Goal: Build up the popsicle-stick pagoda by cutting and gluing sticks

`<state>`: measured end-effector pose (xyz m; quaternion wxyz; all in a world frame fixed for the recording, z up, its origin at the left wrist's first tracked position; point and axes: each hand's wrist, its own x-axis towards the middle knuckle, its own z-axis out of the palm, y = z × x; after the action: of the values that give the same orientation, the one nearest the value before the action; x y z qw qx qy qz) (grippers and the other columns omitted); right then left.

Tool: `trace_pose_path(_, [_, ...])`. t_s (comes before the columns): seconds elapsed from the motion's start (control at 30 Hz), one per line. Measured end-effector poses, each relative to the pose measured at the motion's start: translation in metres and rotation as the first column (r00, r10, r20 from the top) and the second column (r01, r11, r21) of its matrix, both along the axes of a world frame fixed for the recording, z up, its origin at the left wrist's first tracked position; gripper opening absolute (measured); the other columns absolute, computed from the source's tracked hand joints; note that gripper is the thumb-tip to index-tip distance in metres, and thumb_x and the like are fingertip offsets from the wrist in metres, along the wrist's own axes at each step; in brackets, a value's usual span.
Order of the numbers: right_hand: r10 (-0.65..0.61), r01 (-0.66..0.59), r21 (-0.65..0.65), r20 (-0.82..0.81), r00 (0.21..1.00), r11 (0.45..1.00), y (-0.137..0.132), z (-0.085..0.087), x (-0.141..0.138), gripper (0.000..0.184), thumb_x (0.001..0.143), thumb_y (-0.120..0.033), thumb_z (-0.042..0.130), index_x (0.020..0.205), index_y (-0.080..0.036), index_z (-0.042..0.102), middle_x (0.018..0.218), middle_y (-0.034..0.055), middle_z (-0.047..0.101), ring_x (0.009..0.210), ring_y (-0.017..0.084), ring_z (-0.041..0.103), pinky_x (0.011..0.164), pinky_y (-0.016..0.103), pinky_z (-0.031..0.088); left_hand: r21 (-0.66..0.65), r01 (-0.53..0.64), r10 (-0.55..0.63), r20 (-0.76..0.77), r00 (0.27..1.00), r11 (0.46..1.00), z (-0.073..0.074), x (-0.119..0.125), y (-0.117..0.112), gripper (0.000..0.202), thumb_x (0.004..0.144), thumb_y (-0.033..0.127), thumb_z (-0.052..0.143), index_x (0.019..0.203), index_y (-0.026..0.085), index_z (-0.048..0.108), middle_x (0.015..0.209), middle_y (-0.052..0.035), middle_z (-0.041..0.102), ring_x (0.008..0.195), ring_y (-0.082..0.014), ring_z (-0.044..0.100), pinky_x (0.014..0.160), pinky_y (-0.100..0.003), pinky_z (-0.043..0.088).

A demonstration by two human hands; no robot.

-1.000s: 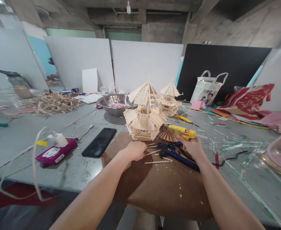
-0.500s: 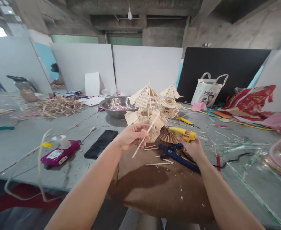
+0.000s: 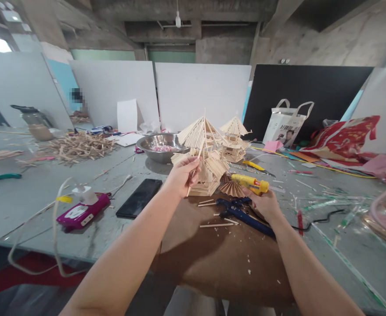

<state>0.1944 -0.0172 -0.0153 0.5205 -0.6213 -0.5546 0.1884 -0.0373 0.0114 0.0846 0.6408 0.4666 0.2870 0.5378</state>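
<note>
My left hand (image 3: 185, 173) pinches a thin wooden stick (image 3: 200, 147), tilted nearly upright in front of a small pavilion model (image 3: 209, 177) built of sticks. The model has a pointed stick roof (image 3: 197, 132) above a lower flared tier; my hand hides part of its left side. In my right hand (image 3: 264, 202) is a yellow hot glue gun (image 3: 249, 182), its nozzle toward the model's lower right. Below the gun lie blue-handled pliers (image 3: 245, 215) and a brown pleated fan-shaped piece (image 3: 234, 188). Several loose sticks (image 3: 216, 225) rest on the brown board (image 3: 209, 259).
A second stick pavilion (image 3: 234, 147) stands behind. To the left are a steel bowl (image 3: 161, 153), a black phone (image 3: 139, 198), a purple power strip (image 3: 84, 213) and a stick pile (image 3: 77, 147). A yellow-handled cutter (image 3: 254, 166) and a white bag (image 3: 285, 125) sit right.
My left hand has turned the stick from a slant to more upright and brought it nearer the model's left side. My right hand with the glue gun has barely moved.
</note>
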Motion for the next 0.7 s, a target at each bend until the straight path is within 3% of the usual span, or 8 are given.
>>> trace_pose_path(0.4, [0.0, 0.0, -0.013, -0.001, 1.0, 1.0, -0.0013, 0.0031, -0.0019, 0.032, 0.06, -0.046, 0.057, 0.061, -0.014, 0.06, 0.032, -0.0038, 0.042, 0.031, 0.011, 0.04, 0.035, 0.023, 0.032, -0.02, -0.028, 0.027, -0.035, 0.999, 0.999, 0.004, 0.0065, 0.0068, 0.013, 0.067, 0.017, 0.056, 0.079, 0.014, 0.053, 0.052, 0.0042, 0.05, 0.031, -0.0037, 0.04, 0.029, -0.015, 0.026])
trace_pose_path(0.7, [0.008, -0.008, 0.002, 0.021, 1.0, 1.0, -0.0007, 0.0021, -0.0003, 0.032, 0.061, -0.045, 0.057, 0.066, -0.014, 0.062, 0.032, -0.0041, 0.042, 0.032, 0.011, 0.04, 0.037, 0.023, 0.032, 0.042, 0.052, -0.051, -0.027, 0.998, 0.998, 0.0009, 0.0044, 0.0056, 0.025, 0.073, 0.018, 0.049, 0.098, 0.018, 0.049, 0.056, 0.0045, 0.052, 0.027, -0.0017, 0.034, 0.026, -0.013, 0.017])
